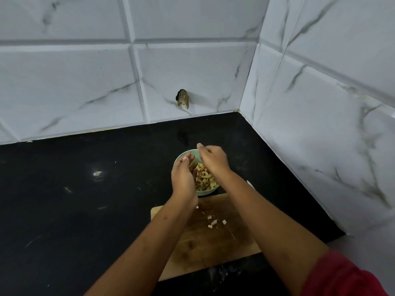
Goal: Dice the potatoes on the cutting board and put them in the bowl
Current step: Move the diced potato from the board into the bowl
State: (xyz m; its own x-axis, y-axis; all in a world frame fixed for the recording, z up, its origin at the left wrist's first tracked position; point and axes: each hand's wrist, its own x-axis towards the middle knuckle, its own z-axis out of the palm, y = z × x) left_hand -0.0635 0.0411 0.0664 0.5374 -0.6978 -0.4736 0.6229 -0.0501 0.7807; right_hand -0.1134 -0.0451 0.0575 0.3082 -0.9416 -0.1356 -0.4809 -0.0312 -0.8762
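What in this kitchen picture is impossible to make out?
Head view, the only one:
- Pale green bowl: both hands cover much of its rim and contents.
- Left hand, right hand: palms face away, so whether they hold diced potato pieces is unclear.
- White object beside the right forearm: mostly hidden.
- Wooden cutting board: forearms hide its sides.

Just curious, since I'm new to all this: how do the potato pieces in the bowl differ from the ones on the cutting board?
The potato pieces in the bowl are many and heaped together; the pieces on the cutting board are few and scattered apart. The bowl's heap sits partly hidden between both hands, while the board's pieces lie in plain view. Both lots are small, pale, diced bits.
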